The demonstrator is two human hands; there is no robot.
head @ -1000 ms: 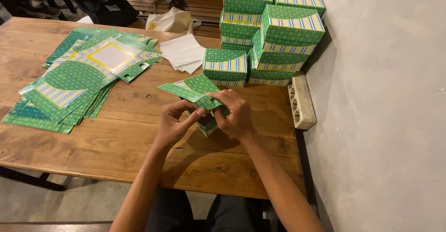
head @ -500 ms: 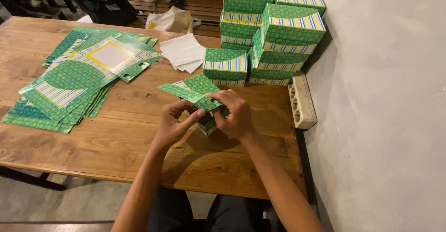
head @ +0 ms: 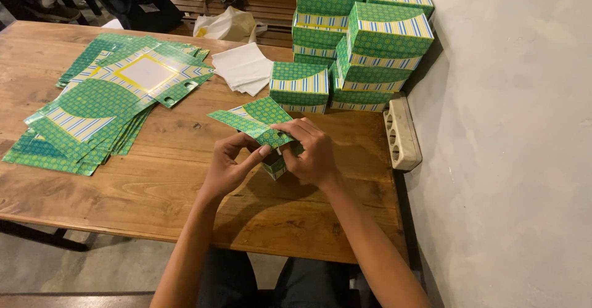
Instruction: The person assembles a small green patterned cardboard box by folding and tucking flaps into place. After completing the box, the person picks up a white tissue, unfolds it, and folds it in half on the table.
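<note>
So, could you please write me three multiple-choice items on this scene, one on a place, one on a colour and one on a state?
1. Where does the stack of folded green patterned cardboard boxes stand?
A. on the floor
B. at the far right of the wooden table, by the wall
C. on the person's lap

2. What colour is the power strip at the table's right edge?
A. red
B. black
C. off-white

3. What state is the green patterned cardboard piece in the hands in?
A. partly folded, flap still open
B. crushed into a ball
C. lying untouched in the flat pile

Answers: 1 B, the boxes rise beside the grey wall. 2 C, its casing is pale cream. 3 A, the left hand and right hand both hold it, with one flap sticking out.
</note>
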